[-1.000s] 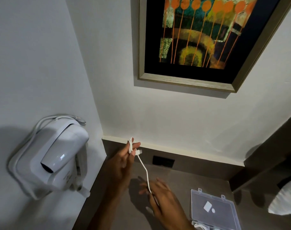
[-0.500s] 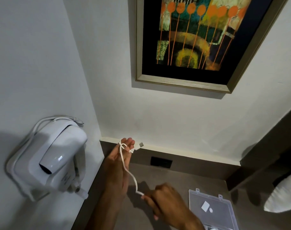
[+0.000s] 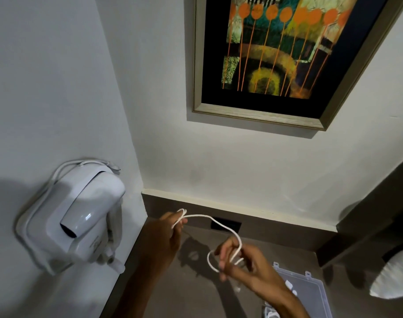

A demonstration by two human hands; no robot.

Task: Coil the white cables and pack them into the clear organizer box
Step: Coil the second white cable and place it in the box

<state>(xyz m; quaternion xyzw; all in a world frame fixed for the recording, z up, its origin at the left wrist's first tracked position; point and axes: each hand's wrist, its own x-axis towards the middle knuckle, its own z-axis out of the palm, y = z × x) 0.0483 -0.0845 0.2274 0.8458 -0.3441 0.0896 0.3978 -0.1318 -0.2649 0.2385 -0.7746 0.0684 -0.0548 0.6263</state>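
Thin white cable [image 3: 221,226] arcs between 2 hands above the brown counter [image 3: 195,292]: left hand [image 3: 166,239] pinches loops at 10 o'clock, right hand [image 3: 246,267] pinches a loop; clear plastic organizer box [image 3: 310,292] at 5 o'clock.

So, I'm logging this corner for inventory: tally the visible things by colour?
White: 2, thin white cable, white wall-mounted hair dryer
Clear: 1, clear plastic organizer box
Multicoloured: 1, framed abstract painting
Total: 4
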